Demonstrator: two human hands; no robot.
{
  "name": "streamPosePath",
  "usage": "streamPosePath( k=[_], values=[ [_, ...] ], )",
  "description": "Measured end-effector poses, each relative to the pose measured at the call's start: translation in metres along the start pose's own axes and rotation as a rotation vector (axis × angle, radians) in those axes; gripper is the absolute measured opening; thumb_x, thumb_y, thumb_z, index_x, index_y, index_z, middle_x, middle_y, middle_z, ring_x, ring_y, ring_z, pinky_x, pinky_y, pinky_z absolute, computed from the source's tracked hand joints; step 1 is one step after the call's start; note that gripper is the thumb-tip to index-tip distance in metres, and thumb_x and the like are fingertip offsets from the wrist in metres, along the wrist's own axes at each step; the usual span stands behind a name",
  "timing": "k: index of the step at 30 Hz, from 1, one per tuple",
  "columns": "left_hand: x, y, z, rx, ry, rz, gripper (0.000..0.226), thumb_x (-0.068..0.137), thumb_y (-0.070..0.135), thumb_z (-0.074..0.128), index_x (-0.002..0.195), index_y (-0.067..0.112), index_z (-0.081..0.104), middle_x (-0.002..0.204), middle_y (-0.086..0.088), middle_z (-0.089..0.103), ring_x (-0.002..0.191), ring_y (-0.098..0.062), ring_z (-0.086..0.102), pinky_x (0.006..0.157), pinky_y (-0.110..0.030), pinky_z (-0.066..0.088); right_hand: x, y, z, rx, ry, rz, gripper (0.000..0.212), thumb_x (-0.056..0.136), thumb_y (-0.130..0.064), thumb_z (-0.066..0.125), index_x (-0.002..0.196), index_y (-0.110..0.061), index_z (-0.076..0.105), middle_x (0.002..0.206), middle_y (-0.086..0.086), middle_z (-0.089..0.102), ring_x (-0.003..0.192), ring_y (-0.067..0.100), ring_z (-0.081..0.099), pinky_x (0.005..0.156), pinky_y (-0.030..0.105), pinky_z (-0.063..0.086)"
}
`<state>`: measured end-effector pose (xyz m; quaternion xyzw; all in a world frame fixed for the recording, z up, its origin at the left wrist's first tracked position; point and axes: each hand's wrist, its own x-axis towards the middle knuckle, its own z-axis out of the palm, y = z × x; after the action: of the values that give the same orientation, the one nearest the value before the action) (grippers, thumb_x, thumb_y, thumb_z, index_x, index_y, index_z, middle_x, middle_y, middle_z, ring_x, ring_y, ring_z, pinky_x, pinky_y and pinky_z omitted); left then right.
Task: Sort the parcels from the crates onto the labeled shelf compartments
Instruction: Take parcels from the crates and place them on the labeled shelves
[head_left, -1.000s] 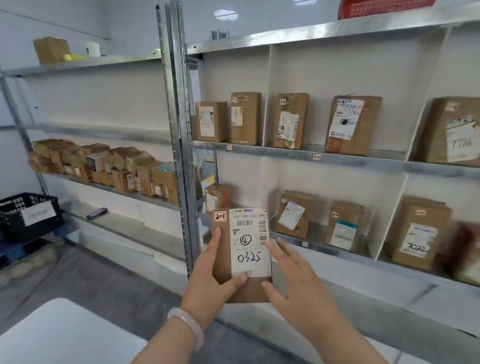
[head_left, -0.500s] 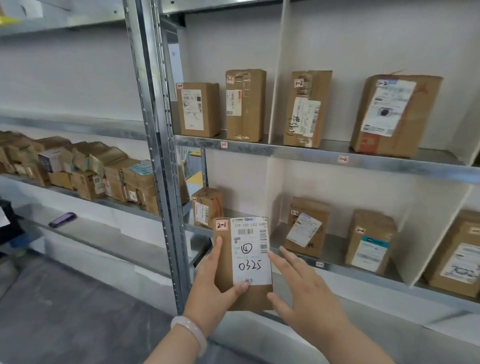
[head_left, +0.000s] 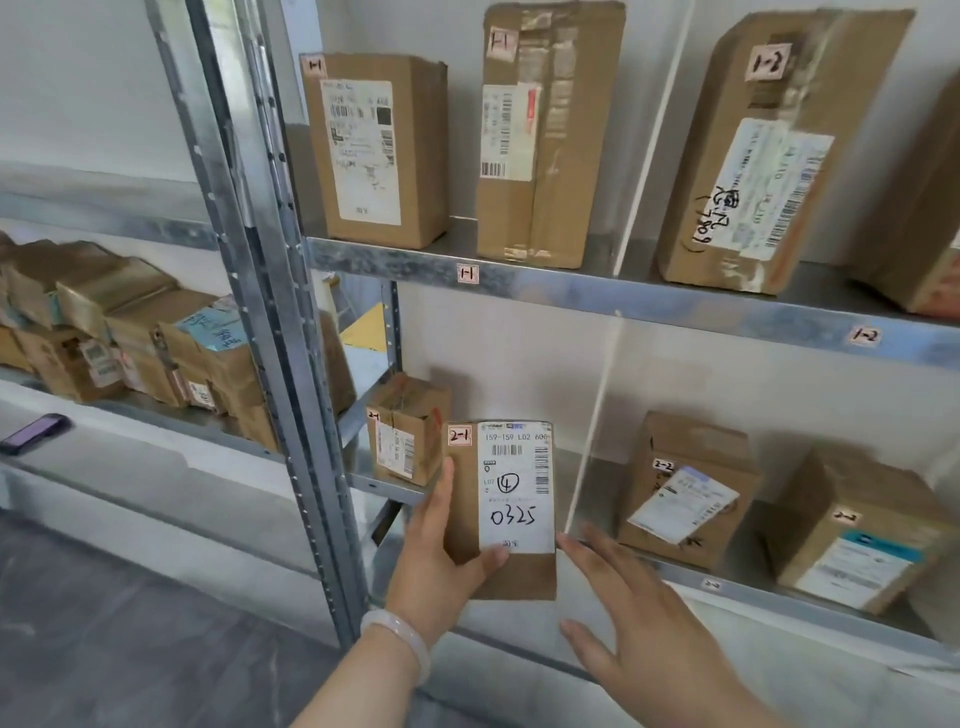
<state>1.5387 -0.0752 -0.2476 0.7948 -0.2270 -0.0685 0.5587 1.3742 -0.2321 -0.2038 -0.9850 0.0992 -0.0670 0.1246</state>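
Parcel tagged 2-1 (head_left: 501, 512) gripped upright in left hand (head_left: 441, 566), label outward to match compartment 2-1 (head_left: 483, 395); right hand (head_left: 639, 639) flat-fingered, steadying.

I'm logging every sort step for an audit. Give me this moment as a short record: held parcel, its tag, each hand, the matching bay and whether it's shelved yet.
held parcel: brown box, white label with handwritten 0325
tag: 2-1
left hand: grips the box's left side, thumb across the front
right hand: open beside the box's right edge; contact unclear
matching bay: lower left, where a small box tagged 2-1 stands
shelved: not yet; held in front of the lower shelf
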Motion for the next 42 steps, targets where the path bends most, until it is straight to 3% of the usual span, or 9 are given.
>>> streamPosePath(
  k=[5,11,13,16,19,27,34,38,42],
  values=[
    [0.047,-0.021,0.011,-0.052,0.001,-0.052,0.127,0.069,0.032,0.088,0.133,0.076,-0.013,0.148,0.016,0.034,0.136,-0.015,0.037,0.112,-0.046,0.039,0.027,0.013,0.013,0.007,-0.032,0.022,0.074,0.091,-0.065,0.036,0.125,-0.063,-0.030,0.155,-0.027,-0.016,0.146,0.002,0.003,0.118,0.025,0.016],
    [0.107,-0.046,0.037,-0.038,-0.020,-0.005,0.126,0.064,0.037,0.091,0.133,0.077,-0.007,0.123,0.062,0.019,0.124,0.005,0.031,0.106,-0.032,0.036,0.054,0.040,0.044,0.013,-0.049,0.047,0.074,0.090,-0.066,0.037,0.125,-0.062,-0.028,0.141,-0.035,-0.028,0.146,0.002,0.008,0.115,0.023,0.017],
    [0.124,-0.053,0.046,-0.043,-0.020,0.015,0.125,0.064,0.037,0.091,0.134,0.075,-0.006,0.137,0.052,0.021,0.128,0.006,0.030,0.114,-0.041,0.031,0.056,0.053,0.055,0.035,-0.053,0.063,0.072,0.088,-0.068,0.037,0.127,-0.066,-0.024,0.141,-0.037,-0.028,0.145,0.000,0.008,0.114,0.020,0.016],
    [0.141,-0.067,0.060,-0.048,-0.054,-0.023,0.124,0.064,0.035,0.090,0.135,0.074,-0.004,0.146,0.010,0.041,0.135,-0.016,0.039,0.113,-0.051,0.036,0.057,0.068,0.067,0.050,-0.061,0.091,0.068,0.086,-0.069,0.033,0.130,-0.067,-0.019,0.142,-0.041,-0.025,0.142,-0.005,0.009,0.111,0.015,0.016],
    [0.148,-0.080,0.073,-0.057,-0.034,-0.053,0.126,0.062,0.028,0.092,0.140,0.070,0.002,0.141,0.012,0.044,0.129,-0.015,0.046,0.113,-0.047,0.038,0.059,0.077,0.073,0.087,-0.041,0.111,0.066,0.087,-0.065,0.038,0.136,-0.065,-0.006,0.146,-0.040,-0.013,0.142,-0.002,0.018,0.108,0.015,0.019],
    [0.155,-0.101,0.082,-0.077,-0.098,-0.068,0.101,0.063,0.007,0.088,0.148,0.024,0.035,0.131,0.002,0.061,0.125,-0.021,0.055,0.104,-0.051,0.047,0.067,0.075,0.075,0.097,-0.065,0.129,0.063,0.090,-0.067,0.032,0.125,-0.071,-0.020,0.141,-0.043,-0.026,0.143,-0.005,0.005,0.114,0.021,0.018],
    [0.150,-0.109,0.082,-0.001,-0.084,-0.113,0.089,0.072,0.012,0.085,0.145,0.032,0.037,0.128,0.005,0.060,0.117,-0.019,0.057,0.100,-0.048,0.050,0.067,0.076,0.076,0.136,-0.030,0.089,0.064,0.091,-0.066,0.034,0.131,-0.069,-0.015,0.145,-0.042,-0.018,0.144,-0.003,0.008,0.112,0.021,0.016],
    [0.127,-0.103,0.071,0.160,-0.028,-0.081,0.095,0.076,0.029,0.084,0.150,0.040,0.025,0.146,0.009,0.047,0.135,-0.015,0.042,0.111,-0.038,0.037,0.063,0.070,0.073,0.118,-0.024,0.074,0.069,0.091,-0.066,0.035,0.128,-0.069,-0.023,0.143,-0.040,-0.021,0.144,0.000,0.005,0.111,0.022,0.009],
    [0.070,-0.092,0.039,0.364,0.066,-0.131,0.087,0.080,0.045,0.077,0.150,0.043,0.026,0.153,0.004,0.040,0.140,-0.023,0.036,0.113,-0.040,0.034,0.056,0.053,0.067,0.104,-0.062,-0.030,0.068,0.092,-0.064,0.038,0.140,-0.061,-0.010,0.158,-0.025,0.000,0.146,0.004,0.005,0.116,0.026,0.009]
  ],
)
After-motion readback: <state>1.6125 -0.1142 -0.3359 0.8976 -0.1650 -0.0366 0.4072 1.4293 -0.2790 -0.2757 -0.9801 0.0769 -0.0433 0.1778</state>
